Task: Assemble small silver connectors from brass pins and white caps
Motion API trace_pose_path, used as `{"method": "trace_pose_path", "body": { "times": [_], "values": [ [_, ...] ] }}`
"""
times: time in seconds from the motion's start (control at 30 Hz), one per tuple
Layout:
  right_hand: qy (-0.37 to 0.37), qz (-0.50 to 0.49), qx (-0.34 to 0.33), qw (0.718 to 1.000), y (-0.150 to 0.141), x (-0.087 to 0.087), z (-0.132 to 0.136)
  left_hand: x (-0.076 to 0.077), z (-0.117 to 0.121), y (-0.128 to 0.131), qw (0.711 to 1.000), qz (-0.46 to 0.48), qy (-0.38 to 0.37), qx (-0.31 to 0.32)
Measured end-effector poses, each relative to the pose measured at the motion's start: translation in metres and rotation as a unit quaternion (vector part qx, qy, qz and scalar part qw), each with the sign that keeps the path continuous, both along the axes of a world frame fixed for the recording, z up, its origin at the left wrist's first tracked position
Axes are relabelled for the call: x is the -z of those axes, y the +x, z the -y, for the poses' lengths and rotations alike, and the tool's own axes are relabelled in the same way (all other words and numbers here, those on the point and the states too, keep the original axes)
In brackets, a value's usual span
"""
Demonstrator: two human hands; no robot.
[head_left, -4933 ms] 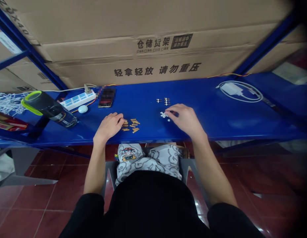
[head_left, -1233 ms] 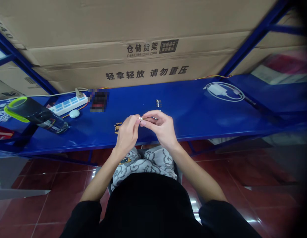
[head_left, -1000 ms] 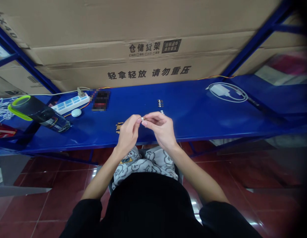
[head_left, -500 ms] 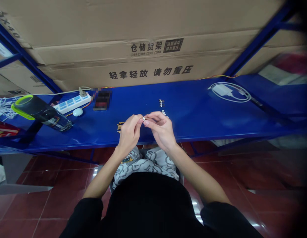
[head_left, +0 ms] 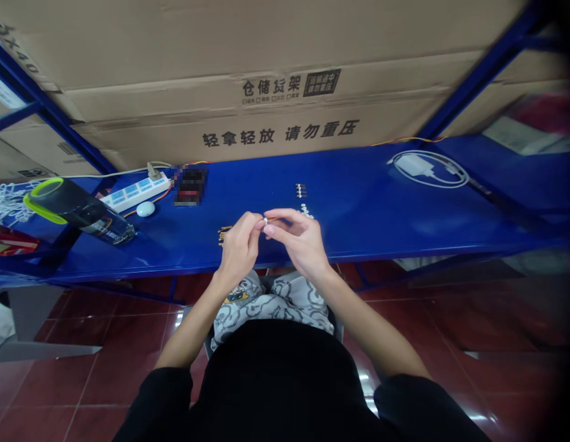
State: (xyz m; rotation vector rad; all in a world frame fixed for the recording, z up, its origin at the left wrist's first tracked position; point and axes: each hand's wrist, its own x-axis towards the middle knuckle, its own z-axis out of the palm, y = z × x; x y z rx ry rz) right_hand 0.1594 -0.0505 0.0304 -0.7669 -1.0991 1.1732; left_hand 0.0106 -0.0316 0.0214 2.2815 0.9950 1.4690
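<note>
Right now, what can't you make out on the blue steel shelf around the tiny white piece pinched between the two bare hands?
In the head view:
The tiny white piece: fingers of the left hand and right hand cover most of it; too small to identify.
The tan strips: the left hand hides part of the pile, so no count.
The white bits: the right hand hides some; too small to identify.
The dark rectangular object: pixel-blurred, unidentifiable.

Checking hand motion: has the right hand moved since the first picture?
Yes, leftward. The right hand was to the right of the row of small metal pins on the shelf; now it sits just below them.
</note>
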Motion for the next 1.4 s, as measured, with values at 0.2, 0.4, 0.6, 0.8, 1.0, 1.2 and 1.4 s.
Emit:
{"method": "trace_pose_path", "body": {
  "times": [0.2,0.4,0.6,0.8,1.0,1.2,1.4],
  "values": [
    [0.006,0.039,0.014,0.999,0.006,-0.010,0.002,-0.003,0.001,-0.001,0.999,-0.024,-0.029,0.015],
    [0.000,0.033,0.003,0.999,0.011,-0.007,-0.004,-0.003,-0.003,-0.004,0.998,-0.038,-0.054,0.012],
    [0.000,0.038,0.009,0.999,0.023,0.001,-0.018,-0.007,-0.011,-0.017,0.994,-0.065,-0.079,-0.024],
    [0.055,0.269,0.093,0.957,0.060,0.010,-0.038,-0.017,-0.031,-0.055,0.977,-0.142,-0.095,-0.129],
    [0.127,0.478,0.134,0.858,0.084,0.018,-0.047,-0.016,-0.043,-0.084,0.923,-0.304,-0.179,-0.155],
    [0.137,0.541,0.141,0.818,0.091,0.023,-0.048,-0.013,-0.040,-0.079,0.906,-0.357,-0.179,-0.143],
    [0.146,0.564,0.117,0.804,0.090,0.017,-0.044,-0.015,-0.036,-0.073,0.901,-0.367,-0.175,-0.154]
  ]
}}
